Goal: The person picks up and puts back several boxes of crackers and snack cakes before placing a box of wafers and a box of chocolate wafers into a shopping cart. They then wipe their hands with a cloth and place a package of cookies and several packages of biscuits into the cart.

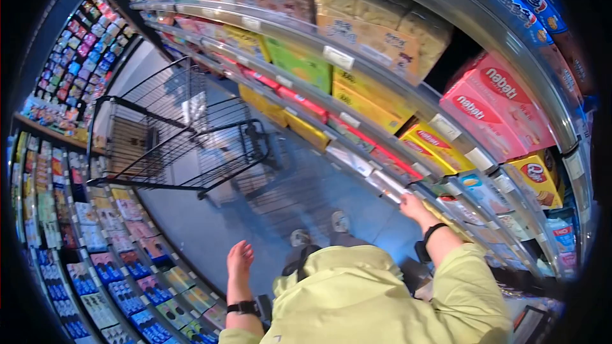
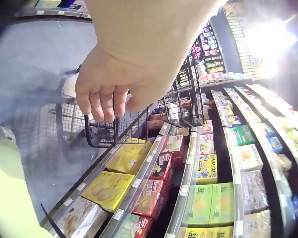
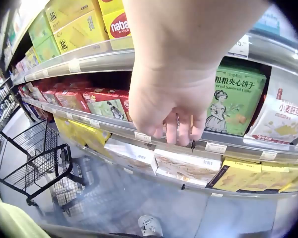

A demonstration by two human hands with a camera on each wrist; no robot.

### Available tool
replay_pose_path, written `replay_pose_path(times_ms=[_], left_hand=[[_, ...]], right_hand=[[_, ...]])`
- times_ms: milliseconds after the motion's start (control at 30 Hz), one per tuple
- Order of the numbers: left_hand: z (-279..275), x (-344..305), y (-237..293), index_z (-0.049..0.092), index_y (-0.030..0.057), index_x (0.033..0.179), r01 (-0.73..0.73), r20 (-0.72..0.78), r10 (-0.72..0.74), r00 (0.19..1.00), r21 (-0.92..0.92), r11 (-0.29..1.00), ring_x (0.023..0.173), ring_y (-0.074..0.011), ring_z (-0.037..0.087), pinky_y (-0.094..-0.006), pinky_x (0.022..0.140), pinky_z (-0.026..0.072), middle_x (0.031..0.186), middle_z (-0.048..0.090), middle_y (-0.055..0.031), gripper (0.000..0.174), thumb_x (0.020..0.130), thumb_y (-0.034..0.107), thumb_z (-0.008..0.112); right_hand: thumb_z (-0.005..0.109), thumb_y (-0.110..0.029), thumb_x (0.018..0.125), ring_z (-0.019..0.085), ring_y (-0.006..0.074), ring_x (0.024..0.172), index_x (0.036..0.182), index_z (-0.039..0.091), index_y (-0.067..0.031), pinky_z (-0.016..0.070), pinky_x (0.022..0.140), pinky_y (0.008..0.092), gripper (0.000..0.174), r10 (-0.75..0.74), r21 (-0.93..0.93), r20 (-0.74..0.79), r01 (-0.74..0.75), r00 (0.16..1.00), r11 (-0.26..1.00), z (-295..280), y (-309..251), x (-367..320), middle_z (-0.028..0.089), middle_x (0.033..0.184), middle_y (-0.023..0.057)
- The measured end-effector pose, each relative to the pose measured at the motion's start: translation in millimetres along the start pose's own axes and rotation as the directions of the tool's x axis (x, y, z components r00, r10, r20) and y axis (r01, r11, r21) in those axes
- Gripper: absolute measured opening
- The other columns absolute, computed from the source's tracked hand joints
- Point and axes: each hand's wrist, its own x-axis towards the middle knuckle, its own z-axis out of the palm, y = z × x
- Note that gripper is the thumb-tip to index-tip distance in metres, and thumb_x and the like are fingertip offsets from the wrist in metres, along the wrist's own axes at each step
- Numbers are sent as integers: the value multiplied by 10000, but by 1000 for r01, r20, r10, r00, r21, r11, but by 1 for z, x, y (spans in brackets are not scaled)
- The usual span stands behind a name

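Note:
My left hand [image 1: 240, 260] hangs in the air over the aisle floor with its fingers loosely bent and nothing in it; in the left wrist view it overlaps the cart behind. My right hand [image 1: 415, 210] is at the lower shelves on the right. In the right wrist view its fingertips hang over the price-tag rail [image 3: 216, 148], just above white boxes [image 3: 186, 166] with food pictures. Beside that hand stand a green box of sandwich cookies [image 3: 236, 99] and a row of red boxes [image 3: 72, 100]. Part of the right palm's underside is hidden.
A black wire shopping cart [image 1: 178, 134] stands ahead on the left. Pink Nabati boxes [image 1: 500, 108] and yellow boxes [image 1: 370, 103] fill the right shelves. Packets line the left shelves [image 1: 102, 248]. The grey floor [image 1: 191, 223] runs between them.

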Motion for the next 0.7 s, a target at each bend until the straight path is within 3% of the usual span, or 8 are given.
replay_pose_path(times_ms=[100, 200, 267, 300, 400, 567, 633, 700], left_hand=[[10, -17, -13, 573, 94, 1110, -11, -8, 12, 1000, 25, 1000, 765, -136, 598, -260, 638, 497, 954, 623, -47, 300, 878, 281, 613], [16, -39, -20, 573, 93, 1113, 10, -21, -9, 1000, 49, 999, 784, -135, 595, -257, 655, 492, 963, 619, -35, 297, 891, 289, 599], [11, -42, -32, 570, 94, 1116, 37, -54, -35, 998, 42, 998, 783, -135, 595, -259, 657, 490, 964, 617, -36, 297, 895, 290, 596], [6, -43, -38, 568, 94, 1120, 53, -75, -50, 996, 44, 998, 782, -135, 595, -261, 659, 488, 965, 616, -37, 298, 898, 291, 594], [-6, -44, -49, 565, 95, 1121, 75, -96, -71, 993, 42, 996, 783, -132, 594, -266, 672, 482, 973, 614, -41, 297, 902, 294, 590], [-4, -42, -62, 561, 87, 1123, 102, -121, -96, 988, 44, 994, 779, -130, 600, -257, 671, 483, 956, 616, -40, 298, 904, 287, 591], [2, -44, -67, 557, 82, 1130, 130, -138, -121, 983, 56, 990, 769, -129, 605, -250, 658, 492, 947, 616, -38, 301, 905, 279, 589], [10, -45, -72, 566, 81, 1129, 124, -119, -113, 986, 91, 988, 811, -132, 600, -250, 689, 464, 984, 628, -46, 301, 912, 290, 585]], right_hand=[[599, -165, 782, 520, 387, 1120, 1201, 512, -35, 434, 945, 424, 447, 11, -36, 41, -10, 999, 999, -25, -16, 9, 517, 1216, 236], [622, -154, 782, 449, 385, 1202, 1268, 458, -45, 404, 996, 438, 525, 56, -31, 27, -55, 998, 998, -15, -8, 37, 419, 1344, 201], [625, -143, 776, 376, 405, 1257, 1336, 377, -58, 379, 1024, 446, 618, -5, -146, 20, 8, 1000, 989, -12, -8, 51, 326, 1414, 180], [625, -143, 776, 376, 405, 1257, 1336, 377, -58, 379, 1024, 446, 618, -11, -155, 36, 16, 999, 988, -15, -17, 54, 326, 1414, 180], [647, -125, 749, 377, 406, 1263, 1357, 336, -41, 370, 1032, 443, 688, -65, -225, -176, 25, 982, 974, -24, -42, 63, 371, 1388, 192], [651, -143, 758, 442, 392, 1218, 1384, 284, -41, 362, 1035, 443, 733, 121, -210, -33, -125, 992, 970, -23, -35, 113, 431, 1333, 242], [646, -152, 768, 442, 407, 1218, 1376, 297, -41, 366, 1028, 457, 710, 217, -237, -45, -222, 975, 946, -30, -48, 114, 424, 1339, 252], [645, -137, 772, 429, 412, 1231, 1371, 317, -68, 361, 1027, 470, 687, 184, -270, -101, -206, 978, 941, -19, -39, 121, 433, 1337, 249]])
